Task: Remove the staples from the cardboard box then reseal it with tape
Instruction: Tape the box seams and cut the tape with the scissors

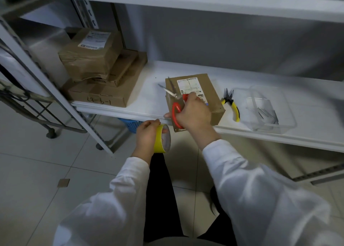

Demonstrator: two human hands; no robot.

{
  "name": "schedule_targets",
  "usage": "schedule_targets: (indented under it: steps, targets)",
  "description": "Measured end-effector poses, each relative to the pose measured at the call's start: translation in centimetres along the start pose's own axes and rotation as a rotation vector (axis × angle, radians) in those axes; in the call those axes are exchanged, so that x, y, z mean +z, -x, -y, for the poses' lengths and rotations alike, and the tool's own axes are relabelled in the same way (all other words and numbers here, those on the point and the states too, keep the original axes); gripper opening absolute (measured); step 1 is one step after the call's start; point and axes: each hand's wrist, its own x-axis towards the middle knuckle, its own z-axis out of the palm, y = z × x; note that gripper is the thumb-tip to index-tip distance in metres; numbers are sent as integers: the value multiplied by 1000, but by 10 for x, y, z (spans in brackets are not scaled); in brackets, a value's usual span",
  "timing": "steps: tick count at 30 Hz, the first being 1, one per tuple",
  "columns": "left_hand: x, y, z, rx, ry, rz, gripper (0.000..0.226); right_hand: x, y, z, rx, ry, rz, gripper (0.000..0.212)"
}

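My left hand (147, 134) grips the tape roll (162, 139), right hand (193, 111) holds open scissors (176, 104) over the box (195, 98); I should pull the tape taut and snip close.

The small brown cardboard box (197, 97) looks matt and a bit rough, with a smooth white paper label (189, 85) stuck on top. Over the box, the scissors (175, 100) have shiny grey metal blades and smooth red plastic handles. Right of the box lie pliers (231, 104) with dark metal tips and yellow plastic grips. Past them sits a clear, glossy plastic tray (290, 123). Below the box, the yellow tape roll (162, 138) looks smooth and shiny. The white shelf (149, 89) under the box looks smooth.
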Motion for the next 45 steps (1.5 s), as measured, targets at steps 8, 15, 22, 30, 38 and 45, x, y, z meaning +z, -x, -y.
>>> schedule_targets:
  steps: [8,15,22,30,38,45]
  targets:
    - [-6,-3,2,-10,82,-53,22,3,-8,-2,-203,36,96,41]
    - [0,2,1,-26,96,-10,18,-26,-16,-48,-198,13,201,39]
    - [5,0,1,21,-65,96,11,-29,-19,-73,21,-48,16,42]
    - [25,-1,-23,230,-302,231,8,-16,-13,-77,153,-158,-149,57]
    - [47,-1,-27,141,-312,190,11,-23,-13,-77,212,-179,-212,53]
    - [49,-2,-28,77,-267,158,13,-32,-15,-42,88,-593,225,49]
